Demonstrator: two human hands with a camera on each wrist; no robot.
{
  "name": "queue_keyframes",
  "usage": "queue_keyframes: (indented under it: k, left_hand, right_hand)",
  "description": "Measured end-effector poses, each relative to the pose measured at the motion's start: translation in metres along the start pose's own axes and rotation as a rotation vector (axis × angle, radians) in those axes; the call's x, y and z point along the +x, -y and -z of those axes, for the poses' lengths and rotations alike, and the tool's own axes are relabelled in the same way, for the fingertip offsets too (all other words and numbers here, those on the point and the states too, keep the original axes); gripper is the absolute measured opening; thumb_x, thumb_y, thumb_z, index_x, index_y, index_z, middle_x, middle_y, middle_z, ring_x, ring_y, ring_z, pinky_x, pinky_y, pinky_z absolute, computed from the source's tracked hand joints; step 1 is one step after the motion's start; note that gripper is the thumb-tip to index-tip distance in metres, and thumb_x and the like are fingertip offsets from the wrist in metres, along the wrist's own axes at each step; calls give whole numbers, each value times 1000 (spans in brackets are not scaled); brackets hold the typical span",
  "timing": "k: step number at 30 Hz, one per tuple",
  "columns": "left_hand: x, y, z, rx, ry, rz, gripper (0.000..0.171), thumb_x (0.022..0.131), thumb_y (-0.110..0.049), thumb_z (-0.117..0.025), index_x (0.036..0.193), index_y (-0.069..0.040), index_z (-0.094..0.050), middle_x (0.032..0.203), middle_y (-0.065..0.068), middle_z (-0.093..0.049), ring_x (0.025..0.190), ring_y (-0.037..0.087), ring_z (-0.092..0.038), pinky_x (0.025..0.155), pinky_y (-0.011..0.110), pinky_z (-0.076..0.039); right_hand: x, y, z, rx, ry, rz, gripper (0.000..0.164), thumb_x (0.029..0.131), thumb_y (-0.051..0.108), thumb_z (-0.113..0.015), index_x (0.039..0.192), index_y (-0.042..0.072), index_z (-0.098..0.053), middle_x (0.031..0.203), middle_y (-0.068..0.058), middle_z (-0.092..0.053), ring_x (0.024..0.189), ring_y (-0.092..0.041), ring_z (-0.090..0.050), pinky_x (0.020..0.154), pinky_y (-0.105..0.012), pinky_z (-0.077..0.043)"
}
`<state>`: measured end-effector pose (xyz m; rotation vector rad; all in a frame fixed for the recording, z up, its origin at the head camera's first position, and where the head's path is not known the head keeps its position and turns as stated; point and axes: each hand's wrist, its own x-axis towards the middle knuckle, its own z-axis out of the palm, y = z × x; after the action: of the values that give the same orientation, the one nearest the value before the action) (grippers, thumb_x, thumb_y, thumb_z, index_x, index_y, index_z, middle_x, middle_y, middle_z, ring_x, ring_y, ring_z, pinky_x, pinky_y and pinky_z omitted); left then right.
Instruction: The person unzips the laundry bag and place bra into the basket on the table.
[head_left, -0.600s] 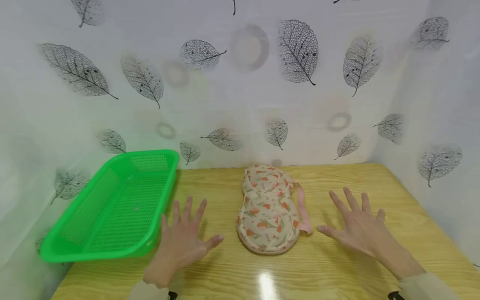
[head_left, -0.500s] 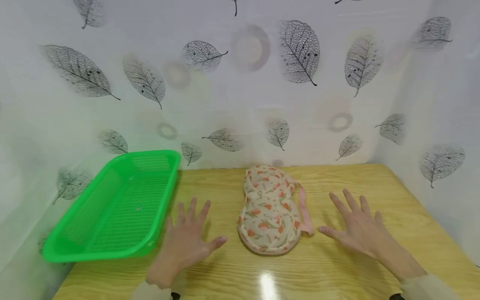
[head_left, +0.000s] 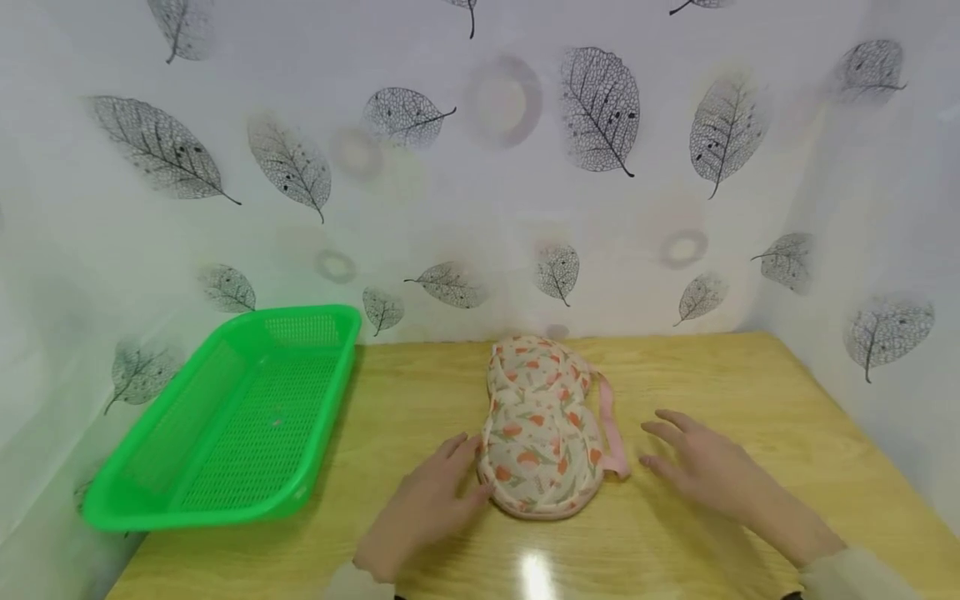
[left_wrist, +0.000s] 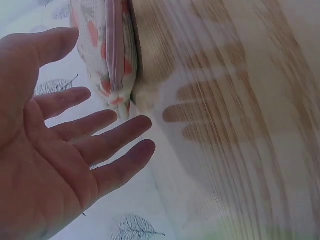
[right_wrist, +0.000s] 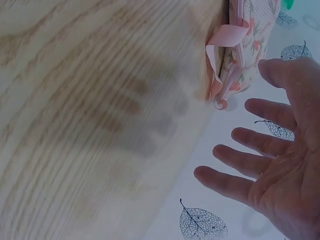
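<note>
Backdrop [head_left: 480,200]: pale sheeting, printed with dark skeleton leaves and faint rings, encloses the rear and both sides of the work area. Table [head_left: 697,375]: light, yellowish wood-grain surface, its far edge meeting the backdrop.

Basket [head_left: 327,425]: bright green, perforated and rectangular, set at the left of the table, its near left corner projecting past the table's edge in the head view. Floral pad [head_left: 542,433]: cream fabric with orange blooms, waisted in outline, lying near the middle of the table between the two hands, its broader lobe toward the person.

Left hand [head_left: 427,512]: fingers extended and slightly bent, thumb spread away, nothing in its grasp. In the head view its fingertips overlap the pad's left border; contact cannot be determined. Right hand [head_left: 708,471]: fingers gently bent and separated, thumb apart, likewise holding nothing; bare wood lies between its fingertips and the pad. Finger-shaped shadows fall on the wood in both wrist views.

Right sleeve [head_left: 855,575] and left sleeve [head_left: 363,583]: pale cuffs at the lower margin. Pink strap [head_left: 611,433]: a loop along the pad's right side, nearest the right hand. Glare [head_left: 536,575]: a bright patch on the near tabletop.
</note>
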<state>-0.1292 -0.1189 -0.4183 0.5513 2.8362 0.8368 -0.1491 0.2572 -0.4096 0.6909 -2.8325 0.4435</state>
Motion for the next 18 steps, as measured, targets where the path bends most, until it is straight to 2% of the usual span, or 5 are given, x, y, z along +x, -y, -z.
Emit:
queue_keyframes:
  k: [6, 11, 18]
  left_hand:
    - [9, -9, -9, -1, 41, -20, 66, 101, -40, -61, 156, -9, -42, 160, 24, -38, 140, 46, -49, 107, 63, -46]
    - [12, -11, -10, -19, 56, 24, 67, 101, -41, -61, 158, -12, -40, 163, 25, -33, 143, 47, -45, 111, 64, -43]
    - [15, -11, -13, -39, 49, 42, 71, 102, -44, -59, 158, -7, -38, 162, 28, -33, 146, 46, -41, 114, 62, -40]
  right_hand:
    - [-3, 3, -9, -8, 0, 31, 35, 91, 25, -77, 119, 4, -73, 125, -24, -69, 104, -41, -72, 84, -54, -60]
    - [-2, 5, -13, 6, 3, 34, 32, 91, 23, -77, 118, 5, -74, 120, -17, -72, 102, -35, -73, 82, -49, -61]
    - [2, 7, -14, 8, 22, 38, 28, 91, 21, -77, 115, 8, -75, 117, -13, -74, 101, -32, -73, 83, -47, -61]
